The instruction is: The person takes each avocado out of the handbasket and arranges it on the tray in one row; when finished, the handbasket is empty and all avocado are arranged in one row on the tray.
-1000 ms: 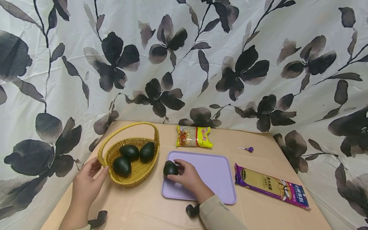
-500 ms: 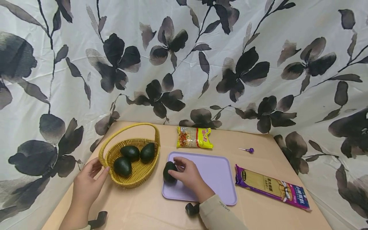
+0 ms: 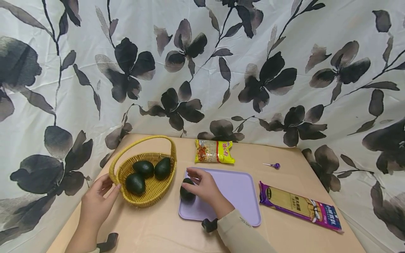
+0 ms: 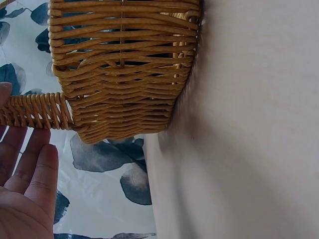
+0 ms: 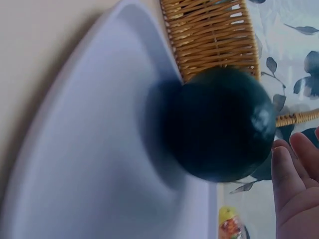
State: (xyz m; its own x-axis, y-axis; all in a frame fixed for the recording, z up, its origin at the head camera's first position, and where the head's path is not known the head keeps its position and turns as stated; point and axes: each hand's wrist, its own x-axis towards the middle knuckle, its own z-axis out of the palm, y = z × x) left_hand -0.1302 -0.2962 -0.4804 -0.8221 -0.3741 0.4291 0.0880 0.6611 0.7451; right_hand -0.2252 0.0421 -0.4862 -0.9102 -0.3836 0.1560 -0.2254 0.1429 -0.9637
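Note:
My left hand (image 3: pixel 96 202) holds the handle of a yellow wicker basket (image 3: pixel 147 202) at the left. In the left wrist view the handle (image 4: pixel 37 110) passes between thumb and fingers. Three dark green avocados (image 3: pixel 135 183) lie inside the basket. Another avocado (image 3: pixel 186 195) sits at the left side of a lilac tray (image 3: pixel 235 186), partly hidden by my right hand (image 3: pixel 205 188). That hand hovers over it with fingers loosely extended. From the right wrist, the fingers (image 5: pixel 286 181) show beside the avocado (image 5: pixel 224 124), not wrapped round it.
Behind the tray lies a yellow food packet (image 3: pixel 215 151). A purple-handled small tool (image 3: pixel 276 166) with a thin pointed end is at the back right. To the tray's right is a purple pasta packet (image 3: pixel 300 207). A floral curtain (image 3: pixel 221 88) hangs behind the table.
My right hand lowered the avocado onto the tray's left side, then loosened its fingers and lifted slightly off it. The left hand stayed at the basket handle.

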